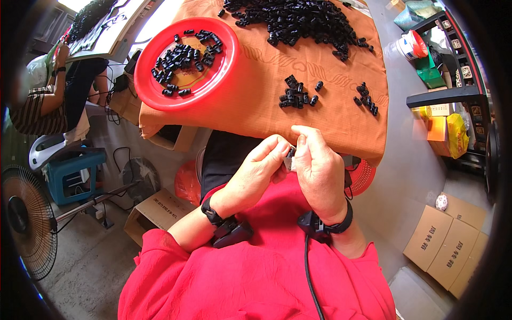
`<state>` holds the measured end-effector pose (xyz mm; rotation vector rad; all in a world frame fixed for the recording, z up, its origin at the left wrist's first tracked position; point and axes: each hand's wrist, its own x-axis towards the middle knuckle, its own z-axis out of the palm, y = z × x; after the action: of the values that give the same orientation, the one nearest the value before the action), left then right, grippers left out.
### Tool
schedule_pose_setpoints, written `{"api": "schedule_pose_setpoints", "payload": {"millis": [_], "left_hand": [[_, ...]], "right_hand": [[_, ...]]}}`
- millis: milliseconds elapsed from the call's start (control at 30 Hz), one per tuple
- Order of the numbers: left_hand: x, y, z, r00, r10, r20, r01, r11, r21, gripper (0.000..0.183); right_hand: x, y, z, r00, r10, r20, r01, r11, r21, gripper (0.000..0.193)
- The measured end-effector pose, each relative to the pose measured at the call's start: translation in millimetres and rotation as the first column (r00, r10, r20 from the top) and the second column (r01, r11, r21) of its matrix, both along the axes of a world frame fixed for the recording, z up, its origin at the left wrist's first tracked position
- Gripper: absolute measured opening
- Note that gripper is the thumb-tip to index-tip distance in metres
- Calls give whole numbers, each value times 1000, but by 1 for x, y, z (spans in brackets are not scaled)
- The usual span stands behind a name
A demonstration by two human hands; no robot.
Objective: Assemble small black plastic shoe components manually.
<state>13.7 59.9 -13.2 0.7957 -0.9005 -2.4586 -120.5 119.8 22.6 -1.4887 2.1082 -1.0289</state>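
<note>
Fingers (273,149) of the left hand (252,173) are closed, thumb and index pinching a small black piece (291,152) just off the front edge of the worktop (234,109), above the person's lap. A pale bit (289,165) shows just below the piece, too small to make out. The right hand (322,173) comes to it from the right, thumb close beside the piece, index stretched toward the front edge; whether it grips too cannot be told.

Orange cloth (346,133) covers the worktop. At the left edge, a round red tray (146,90) carries many black pieces (176,61). A large heap (298,24) of similar pieces spreads along the far edge. Nearer the front edge, right of centre, lies a small pile (293,96); a smaller cluster (365,98) sits by the right edge.

Beyond the left edge are 1 other person (40,112) in stripes, a blue stool (74,176) and a fan (29,221); beyond the right, cardboard boxes (445,240).
</note>
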Motion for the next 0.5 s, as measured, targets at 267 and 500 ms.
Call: {"api": "schedule_pose_setpoints", "payload": {"millis": [267, 500], "left_hand": [[1, -2, -2, 1000, -6, -25, 6, 1000, 26, 21], [1, -1, -3, 1000, 3, -11, -3, 1000, 8, 21]], "right_hand": [[0, -1, 0, 1000, -11, 11, 12, 1000, -22, 16], [0, 0, -1, 998, -10, 57, 10, 1000, 4, 16]]}}
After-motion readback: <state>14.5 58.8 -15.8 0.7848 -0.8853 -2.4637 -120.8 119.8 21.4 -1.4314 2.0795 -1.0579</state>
